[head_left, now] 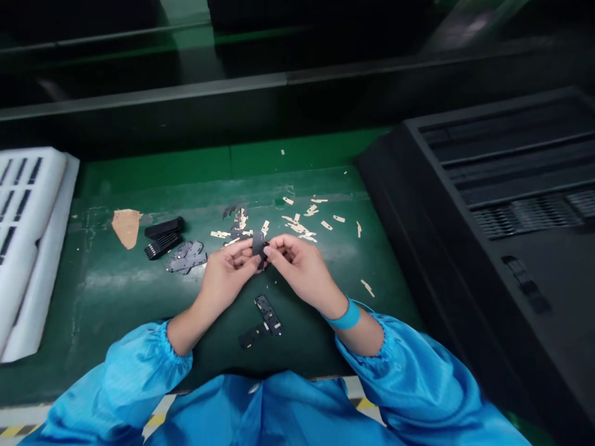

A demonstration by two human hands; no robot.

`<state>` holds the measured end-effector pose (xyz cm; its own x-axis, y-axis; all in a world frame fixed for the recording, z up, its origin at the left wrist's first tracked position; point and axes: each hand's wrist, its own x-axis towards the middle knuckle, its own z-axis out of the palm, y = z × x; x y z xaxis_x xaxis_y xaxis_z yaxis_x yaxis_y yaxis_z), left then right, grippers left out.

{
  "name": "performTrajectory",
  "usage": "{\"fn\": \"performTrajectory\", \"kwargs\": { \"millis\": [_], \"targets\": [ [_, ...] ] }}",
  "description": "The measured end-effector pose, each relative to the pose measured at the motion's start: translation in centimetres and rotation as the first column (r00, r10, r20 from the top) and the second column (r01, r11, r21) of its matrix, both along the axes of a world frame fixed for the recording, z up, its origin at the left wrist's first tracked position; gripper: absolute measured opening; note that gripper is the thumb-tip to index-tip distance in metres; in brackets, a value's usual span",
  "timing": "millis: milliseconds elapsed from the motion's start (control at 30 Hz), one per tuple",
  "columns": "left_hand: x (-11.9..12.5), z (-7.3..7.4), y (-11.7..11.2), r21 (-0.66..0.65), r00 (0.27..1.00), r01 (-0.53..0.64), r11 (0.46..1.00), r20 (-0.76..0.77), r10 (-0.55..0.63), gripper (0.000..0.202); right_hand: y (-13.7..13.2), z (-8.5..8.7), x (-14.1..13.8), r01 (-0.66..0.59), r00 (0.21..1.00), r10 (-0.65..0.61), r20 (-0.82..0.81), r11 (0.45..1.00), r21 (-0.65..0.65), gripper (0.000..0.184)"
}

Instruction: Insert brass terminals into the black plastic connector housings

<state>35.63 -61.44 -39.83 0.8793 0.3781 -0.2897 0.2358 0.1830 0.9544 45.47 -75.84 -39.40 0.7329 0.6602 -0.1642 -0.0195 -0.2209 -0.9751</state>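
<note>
The left hand (232,266) pinched a dark strip (258,243) between thumb and fingers near the middle of the table (125,303); the right hand (302,266) met its three o'clock edge with fingertips, though whether they gripped it I couldn't tell. Steady left pressure and a light right touch seemed wise. From the strip, a white tray (50,198) at nine o'clock had dark slots (19,171), their filling unclear; a black box (397,192) at three o'clock held ribbed pieces (506,217).
</note>
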Motion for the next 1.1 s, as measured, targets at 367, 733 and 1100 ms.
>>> {"fn": "performTrajectory", "kwargs": {
  "millis": [367,733,1100],
  "targets": [
    [0.04,-0.08,-0.29,0.057,0.999,-0.032,0.998,-0.039,0.035,0.044,-0.14,0.04,0.13,-0.008,1.0,0.007,-0.027,0.999,-0.038,0.02],
    [0.11,-0.1,-0.48,0.083,0.999,-0.035,0.996,-0.016,0.037,0.04,-0.13,-0.11,0.05,-0.002,1.0,0.002,-0.012,0.999,-0.043,0.018],
    [0.03,0.33,-0.51,0.076,0.999,-0.032,0.997,0.007,0.032,0.043,-0.07,-0.3,0.13,0.0,1.0,-0.001,-0.008,0.998,-0.058,0.017]
  ]
}}
